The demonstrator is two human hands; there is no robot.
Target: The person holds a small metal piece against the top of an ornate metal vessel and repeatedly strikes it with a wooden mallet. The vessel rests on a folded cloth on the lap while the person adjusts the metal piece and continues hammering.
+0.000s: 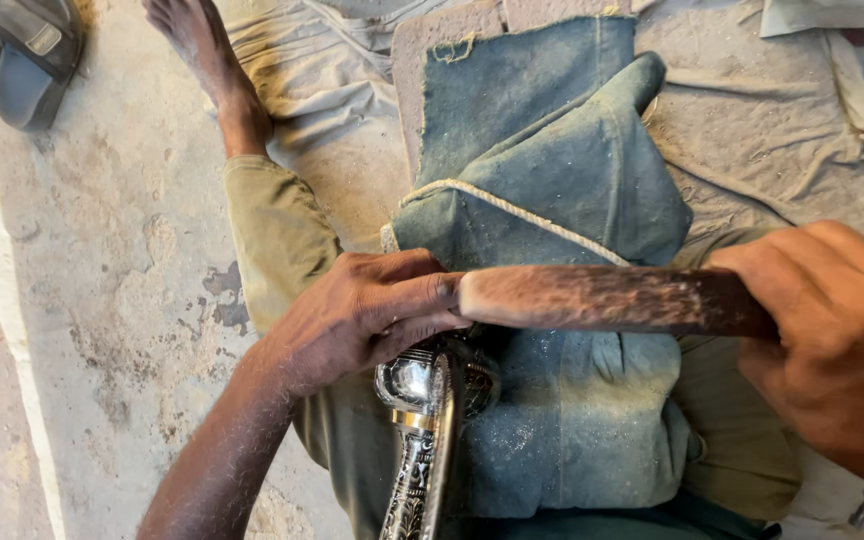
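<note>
Rust-brown flat file (612, 298) lies level across a dusty blue cloth (552, 200) roped over a block, above an ornate silver metal piece (427, 420). Left hand (357, 315) pinches the file's tip in a clenched grip; right hand (832, 340) grasps its other end. A bare foot (207, 60) rests on the concrete floor (102, 280).

Single view: head-worn camera, looking steeply down, close above the person's lap and both hands; left hand (352, 315), right hand (832, 350), blue cloth (552, 170), concrete floor (102, 300) beyond.
</note>
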